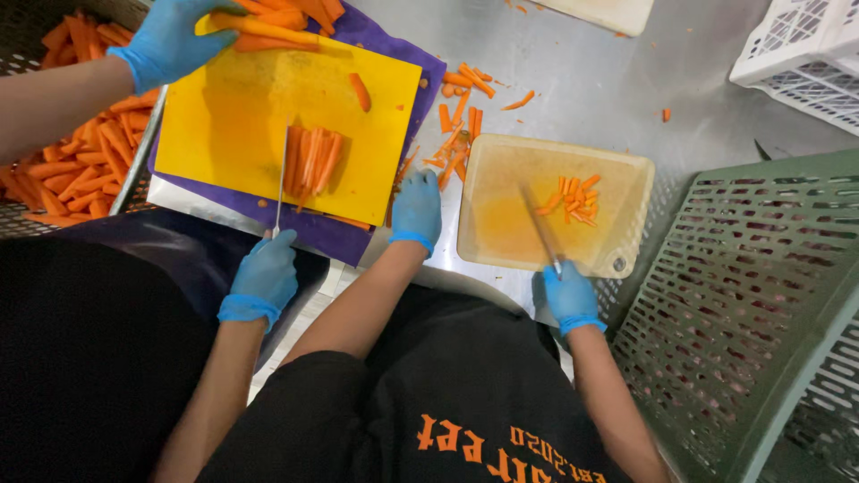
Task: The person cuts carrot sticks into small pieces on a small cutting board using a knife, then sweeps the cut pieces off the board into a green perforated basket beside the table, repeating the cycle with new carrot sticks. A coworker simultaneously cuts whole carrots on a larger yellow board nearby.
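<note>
Head view: the blue-gloved left hand [170, 40] clasps long orange carrot pieces [268, 31] at the far edge of a yellow plastic cutting board [224, 116]. The gloved right hand [264, 273] grips a thin steel knife [282, 174] beside cut carrot sticks [313, 161] on the board.

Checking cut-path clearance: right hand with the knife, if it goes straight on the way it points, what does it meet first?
Right hand points along its knife, hugging the cut carrot sticks. Past the tip: bare yellow board, then likely the carrots under the left hand.
</note>
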The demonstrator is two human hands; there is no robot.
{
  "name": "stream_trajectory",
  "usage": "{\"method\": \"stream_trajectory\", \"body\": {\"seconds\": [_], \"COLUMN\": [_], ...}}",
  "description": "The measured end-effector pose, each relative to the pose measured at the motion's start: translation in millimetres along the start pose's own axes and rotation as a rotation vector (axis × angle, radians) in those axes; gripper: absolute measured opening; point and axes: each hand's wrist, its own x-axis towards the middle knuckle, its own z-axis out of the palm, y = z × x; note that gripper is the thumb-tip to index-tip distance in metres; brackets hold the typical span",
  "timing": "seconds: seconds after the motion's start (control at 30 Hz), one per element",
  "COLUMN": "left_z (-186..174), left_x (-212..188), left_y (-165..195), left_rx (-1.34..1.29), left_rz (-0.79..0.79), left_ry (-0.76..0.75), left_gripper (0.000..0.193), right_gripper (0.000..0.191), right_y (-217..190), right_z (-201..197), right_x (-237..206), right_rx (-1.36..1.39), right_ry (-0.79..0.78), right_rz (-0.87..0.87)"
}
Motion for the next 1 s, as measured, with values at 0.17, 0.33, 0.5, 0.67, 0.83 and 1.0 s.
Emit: {"method": "stream_trajectory", "body": {"seconds": [0.17,0.33,0.5,0.67,0.83,1.0], "left_z": [7,4,3,-16,-53,-67], "left_x": [1,4,4,3,-1,7], "left_y": [-13,-14,-14,-7,-19,-76], "left_rx": [-0.270,-0.405,-0.519,-0.760,-0.349,0.125], "left_rz": [-0.018,-0.026,-0.097,0.094,-0.018,-0.281], "left_ry": [-0.083,-0.056,-0.148,-0.065,0.039,0.469], "left_gripper": [0.040,0.045,0.041,0.063,0.053,0.064], "right_gripper": [0.038,0.039,0.037,0.037,0.037,0.037], "right_y": [20,20,19,27,29,32], "right_z": [-1,-3,0,6,11,13], "right_x": [10,9,6,8,9,9], "right_rx": [0.036,0.012,0.049,0.086,0.087,0.086], "right_ry": [0.121,0.148,0.170,0.169,0.161,0.178], "right_rz": [-0.009,0.000,-0.029,0.000,-0.010,-0.013]}}
